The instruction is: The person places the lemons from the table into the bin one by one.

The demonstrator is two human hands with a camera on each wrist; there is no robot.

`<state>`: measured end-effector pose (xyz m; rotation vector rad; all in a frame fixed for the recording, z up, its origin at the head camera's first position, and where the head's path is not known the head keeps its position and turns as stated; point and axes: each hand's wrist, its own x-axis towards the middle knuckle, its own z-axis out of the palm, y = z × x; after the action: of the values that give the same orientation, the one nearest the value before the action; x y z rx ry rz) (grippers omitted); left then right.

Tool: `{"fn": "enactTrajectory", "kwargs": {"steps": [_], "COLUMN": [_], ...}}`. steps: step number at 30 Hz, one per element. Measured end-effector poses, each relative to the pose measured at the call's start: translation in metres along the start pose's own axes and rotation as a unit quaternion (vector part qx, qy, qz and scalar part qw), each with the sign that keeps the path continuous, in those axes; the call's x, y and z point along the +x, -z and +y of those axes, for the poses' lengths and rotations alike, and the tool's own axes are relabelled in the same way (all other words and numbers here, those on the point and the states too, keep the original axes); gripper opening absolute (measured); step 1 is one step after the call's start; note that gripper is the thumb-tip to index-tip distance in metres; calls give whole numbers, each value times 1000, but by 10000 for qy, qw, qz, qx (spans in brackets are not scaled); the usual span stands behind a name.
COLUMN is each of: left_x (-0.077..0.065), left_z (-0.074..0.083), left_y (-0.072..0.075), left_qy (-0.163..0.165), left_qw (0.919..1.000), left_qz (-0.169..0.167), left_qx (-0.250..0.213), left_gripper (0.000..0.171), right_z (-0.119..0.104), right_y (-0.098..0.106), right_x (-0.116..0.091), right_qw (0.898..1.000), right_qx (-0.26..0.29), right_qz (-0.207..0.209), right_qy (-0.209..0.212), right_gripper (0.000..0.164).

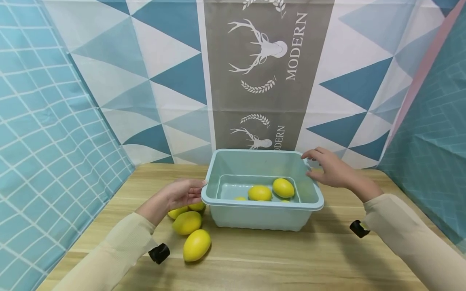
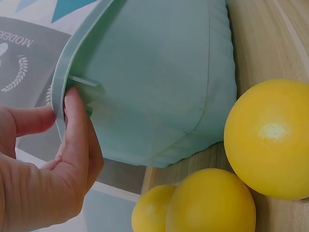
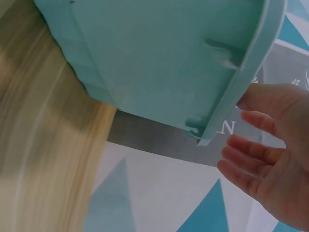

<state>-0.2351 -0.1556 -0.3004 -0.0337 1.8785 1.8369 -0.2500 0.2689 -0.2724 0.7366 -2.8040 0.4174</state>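
Observation:
A pale blue-green plastic basin [image 1: 255, 216] stands on the wooden table, with several yellow lemons [image 1: 259, 193] inside; its front wall partly hides some of them. My left hand [image 1: 183, 195] pinches the left rim, thumb over the edge and fingers beneath, as the left wrist view shows. At the far right corner of the basin is my right hand [image 1: 329, 167], its fingers loosely bent and spread around the rim. In the right wrist view those fingers [image 3: 248, 166] stand apart from the wall, and one digit reaches behind the rim.
More lemons [image 1: 196, 245] lie on the table [image 1: 262, 262] to the left of the basin, some beneath the left hand. Behind stands a patterned cloth backdrop [image 1: 174, 81]; blue tiled sheets [image 1: 47, 133] flank both sides.

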Motion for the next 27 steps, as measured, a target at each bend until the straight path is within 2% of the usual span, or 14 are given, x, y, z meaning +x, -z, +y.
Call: {"fn": "enactTrajectory", "kwargs": {"steps": [3, 7, 10, 14, 17, 21, 27], "left_x": [0, 1, 2, 1, 1, 0, -3], "left_z": [-1, -2, -3, -4, -4, -4, -5], "left_y": [1, 2, 3, 5, 6, 6, 7], "left_qy": [-28, -262, -412, -458, -475, -441, -349], "left_qw": [10000, 9988, 9971, 9962, 9959, 9959, 9901], "left_qz": [-30, -145, -170, -267, -378, -379, -72], "left_qx": [42, 377, 611, 685, 671, 692, 1358], "left_gripper": [41, 49, 53, 54, 54, 56, 60], "right_z": [1, 3, 7, 12, 14, 16, 18], "right_y": [-1, -2, -4, -8, -10, -10, -13], "right_x": [-3, -7, -9, -13, -15, -16, -15], "right_qw": [9993, 9954, 9898, 9784, 9663, 9443, 9055], "right_qx": [261, 678, 1042, 1501, 1893, 2534, 3363], "right_qz": [24, 43, -64, -355, -608, -993, -1427], "right_qy": [-285, -678, -967, -1379, -1637, -1852, -2160], "right_gripper": [50, 54, 54, 56, 59, 63, 66]}}
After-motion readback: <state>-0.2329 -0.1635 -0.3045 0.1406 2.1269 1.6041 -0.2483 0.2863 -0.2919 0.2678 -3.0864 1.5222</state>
